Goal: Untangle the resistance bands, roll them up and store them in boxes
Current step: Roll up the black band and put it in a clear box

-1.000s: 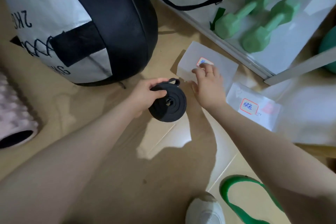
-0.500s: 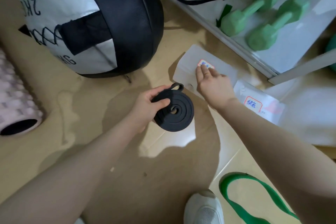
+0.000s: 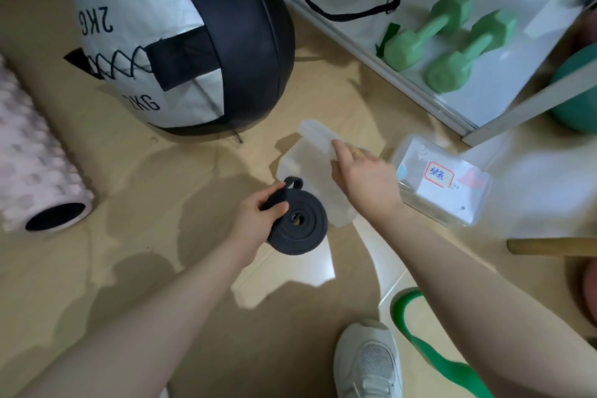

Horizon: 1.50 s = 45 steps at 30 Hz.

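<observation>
1. Our left hand (image 3: 258,215) gripped the rolled black band (image 3: 298,224), with the thumb curled over the face of the coil and the fingers hidden behind it, so the roll stood on edge above the floor.
2. A small loop of the band's free end stuck out at the top of the coil, just past our thumb tip.
3. Our right hand (image 3: 361,176) was just beyond the coil and to its right, gripping the lid of the translucent box (image 3: 310,152); the lid was tilted up, and we could not tell how tightly the fingers closed on it.
4. The box sat on the floor directly behind the roll, its near edge partly covered by the coil.
5. A second clear box (image 3: 442,184) with a red-framed label lay just right of our right hand.
6. A green band (image 3: 429,355) lay loose on the floor well below the right forearm, beside our white shoe (image 3: 368,362).
7. Far left of the grip lay a pink foam roller (image 3: 35,165); up and left sat a black and white 2KG ball (image 3: 181,39); up and right, two green dumbbells (image 3: 449,39) rested on a white shelf.
</observation>
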{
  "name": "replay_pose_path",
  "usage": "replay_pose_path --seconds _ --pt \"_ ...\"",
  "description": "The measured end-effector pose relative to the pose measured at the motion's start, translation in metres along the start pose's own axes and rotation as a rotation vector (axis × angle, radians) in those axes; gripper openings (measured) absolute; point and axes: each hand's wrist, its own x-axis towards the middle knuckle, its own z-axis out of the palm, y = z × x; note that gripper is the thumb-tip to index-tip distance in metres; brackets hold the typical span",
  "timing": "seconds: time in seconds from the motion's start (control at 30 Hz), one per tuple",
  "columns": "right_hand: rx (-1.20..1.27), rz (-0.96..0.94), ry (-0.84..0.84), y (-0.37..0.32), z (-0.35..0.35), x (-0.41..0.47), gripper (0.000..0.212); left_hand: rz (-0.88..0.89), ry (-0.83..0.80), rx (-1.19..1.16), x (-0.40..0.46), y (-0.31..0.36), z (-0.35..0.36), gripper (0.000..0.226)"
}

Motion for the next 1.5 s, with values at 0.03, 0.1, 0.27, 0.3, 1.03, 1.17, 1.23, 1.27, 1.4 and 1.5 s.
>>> replay_pose_path --seconds 0.03,0.1,0.27,0.3,1.03,1.17,1.23,1.27,1.4,1.5 --pt "0.041 0.035 0.051 0.003 -0.006 0.002 0.027 -0.026 -0.002 -0.008 -0.002 -0.001 -0.004 0.039" --pt "0.08 0.067 0.139 0.013 -0.011 0.005 0.033 -0.055 -0.062 -0.016 -0.009 0.0 -0.012 0.04" --pt "0.144 0.144 0.057 0.035 -0.014 0.028 0.053 0.055 -0.305 0.2 -0.02 0.03 -0.021 0.041" --pt "0.135 0.15 0.033 0.037 -0.012 0.034 0.054 0.091 -0.29 0.226 -0.017 0.037 -0.018 0.042" --pt "0.457 -0.163 0.173 0.045 0.03 0.0 0.04 -0.083 -0.283 0.385 0.051 0.03 0.028 0.042" --pt "0.959 0.16 -0.345 0.03 0.018 -0.042 0.033 -0.104 -0.336 0.335 0.049 0.036 0.034 0.038" --pt "1.185 0.349 -0.364 0.029 0.015 -0.045 0.038 -0.118 -0.366 0.318 0.049 0.041 0.041 0.035" --pt "1.254 0.421 -0.333 0.028 0.014 -0.044 0.043 -0.12 -0.386 0.317 0.05 0.043 0.045 0.035" --pt "1.242 0.483 -0.282 0.029 0.017 -0.037 0.05 -0.088 -0.483 0.351 0.05 0.049 0.064 0.034" --pt "1.123 0.461 -0.26 0.033 0.02 -0.029 0.036 -0.063 -0.386 0.354 0.051 0.044 0.067 0.026"
